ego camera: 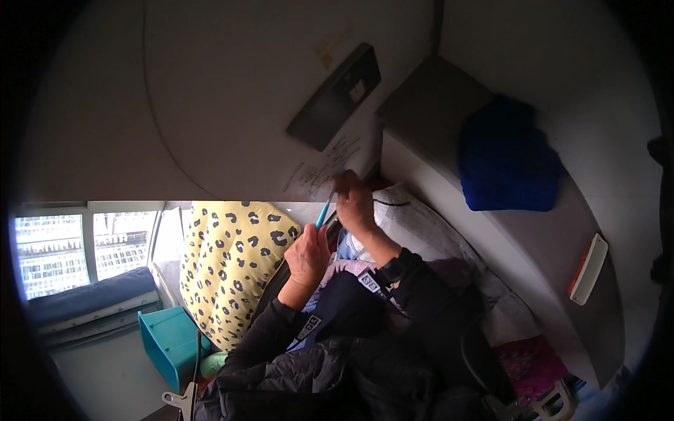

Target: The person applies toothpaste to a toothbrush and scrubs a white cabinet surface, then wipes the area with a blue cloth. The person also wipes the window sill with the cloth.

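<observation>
My left hand (307,256) is closed around the lower end of a thin light-blue stick-like tool (325,209), near the middle of the view. Up and to the right, my right hand (354,204) has its curled fingers at the tool's upper end; that hand is a little blurred, and the tip is mostly hidden. Just beyond the fingers, dark scribbled strokes (314,175) mark the pale flat surface. Above these marks lies a dark rectangular device (336,98), like a phone, set at a slant. Whether the tool touches the surface cannot be told.
A yellow spotted cushion (239,263) stands at left, beside a teal plastic bin (174,342) and folded dark bedding (95,300). A blue cloth (508,158) lies on the ledge at right, with a white and orange object (588,269) farther along. Crumpled bedding (421,226) is beside my right arm.
</observation>
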The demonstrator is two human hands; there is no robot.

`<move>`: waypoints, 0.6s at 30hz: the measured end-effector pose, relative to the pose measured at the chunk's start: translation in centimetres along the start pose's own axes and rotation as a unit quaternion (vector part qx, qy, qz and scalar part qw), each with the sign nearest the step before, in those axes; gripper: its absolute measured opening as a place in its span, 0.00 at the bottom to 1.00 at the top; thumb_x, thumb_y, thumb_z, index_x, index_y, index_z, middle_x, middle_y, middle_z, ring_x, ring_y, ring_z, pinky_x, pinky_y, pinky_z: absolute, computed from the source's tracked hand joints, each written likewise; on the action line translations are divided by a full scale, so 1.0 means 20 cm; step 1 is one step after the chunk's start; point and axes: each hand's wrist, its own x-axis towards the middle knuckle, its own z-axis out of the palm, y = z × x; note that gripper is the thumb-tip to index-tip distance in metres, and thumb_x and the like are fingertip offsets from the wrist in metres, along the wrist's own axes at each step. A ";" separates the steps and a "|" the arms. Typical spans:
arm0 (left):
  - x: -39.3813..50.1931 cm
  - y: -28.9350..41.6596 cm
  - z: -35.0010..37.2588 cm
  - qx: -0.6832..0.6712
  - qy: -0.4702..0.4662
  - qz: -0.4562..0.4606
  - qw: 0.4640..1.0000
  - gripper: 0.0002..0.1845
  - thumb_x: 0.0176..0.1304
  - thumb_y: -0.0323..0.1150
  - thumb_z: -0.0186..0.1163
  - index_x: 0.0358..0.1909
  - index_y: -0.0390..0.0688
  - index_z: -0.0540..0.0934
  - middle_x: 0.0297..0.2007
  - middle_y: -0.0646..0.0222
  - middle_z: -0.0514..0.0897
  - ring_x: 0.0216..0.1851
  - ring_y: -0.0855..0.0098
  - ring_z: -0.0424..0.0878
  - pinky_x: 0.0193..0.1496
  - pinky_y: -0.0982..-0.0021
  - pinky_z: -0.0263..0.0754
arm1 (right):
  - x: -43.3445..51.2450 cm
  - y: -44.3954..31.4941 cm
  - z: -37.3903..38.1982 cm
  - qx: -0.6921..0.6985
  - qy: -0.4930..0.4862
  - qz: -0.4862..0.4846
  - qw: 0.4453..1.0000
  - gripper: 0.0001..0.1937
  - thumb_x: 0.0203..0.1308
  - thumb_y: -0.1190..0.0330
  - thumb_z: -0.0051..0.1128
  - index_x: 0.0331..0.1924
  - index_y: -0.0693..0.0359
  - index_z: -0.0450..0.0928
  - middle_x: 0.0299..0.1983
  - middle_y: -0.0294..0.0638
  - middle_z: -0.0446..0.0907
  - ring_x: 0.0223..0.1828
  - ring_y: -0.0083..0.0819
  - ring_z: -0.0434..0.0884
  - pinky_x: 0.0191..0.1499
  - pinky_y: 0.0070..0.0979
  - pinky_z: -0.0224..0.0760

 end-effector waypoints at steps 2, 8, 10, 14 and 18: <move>-0.01 0.01 0.00 0.013 0.035 -0.005 0.999 0.10 0.70 0.37 0.56 0.32 0.45 0.70 0.18 0.58 0.78 0.19 0.52 0.79 0.21 0.55 0.72 | 0.00 -0.01 -0.01 -0.073 0.043 -0.100 0.991 0.05 0.68 0.68 0.46 0.39 0.58 0.73 0.36 0.51 0.77 0.37 0.53 0.80 0.34 0.44 0.75; -0.03 0.00 -0.05 0.012 0.006 -0.015 1.000 0.14 0.69 0.40 0.58 0.28 0.46 0.68 0.15 0.61 0.76 0.18 0.56 0.79 0.18 0.57 0.69 | -0.04 -0.03 0.02 0.014 -0.119 0.134 0.984 0.04 0.67 0.72 0.46 0.38 0.62 0.73 0.44 0.55 0.77 0.42 0.57 0.78 0.40 0.48 0.74; 0.00 0.01 -0.08 0.050 -0.007 -0.034 0.998 0.15 0.69 0.40 0.58 0.27 0.46 0.68 0.15 0.61 0.76 0.18 0.56 0.79 0.18 0.57 0.69 | -0.02 -0.03 0.01 0.014 -0.016 0.023 1.000 0.05 0.67 0.71 0.46 0.39 0.62 0.73 0.44 0.55 0.77 0.41 0.57 0.78 0.40 0.47 0.74; 0.07 0.09 -0.17 -0.015 0.022 0.019 0.999 0.15 0.69 0.40 0.58 0.28 0.45 0.69 0.16 0.60 0.76 0.18 0.55 0.79 0.19 0.57 0.70 | 0.05 -0.08 -0.06 0.012 0.021 -0.029 0.999 0.07 0.60 0.77 0.48 0.41 0.64 0.74 0.39 0.54 0.76 0.40 0.56 0.77 0.42 0.45 0.73; 0.01 0.16 -0.41 0.000 -0.030 -0.044 0.999 0.13 0.69 0.38 0.58 0.28 0.45 0.69 0.16 0.58 0.76 0.18 0.53 0.80 0.19 0.55 0.71 | -0.04 -0.27 -0.05 0.152 -0.020 0.067 0.986 0.09 0.71 0.69 0.44 0.40 0.66 0.72 0.37 0.58 0.76 0.42 0.60 0.76 0.44 0.45 0.70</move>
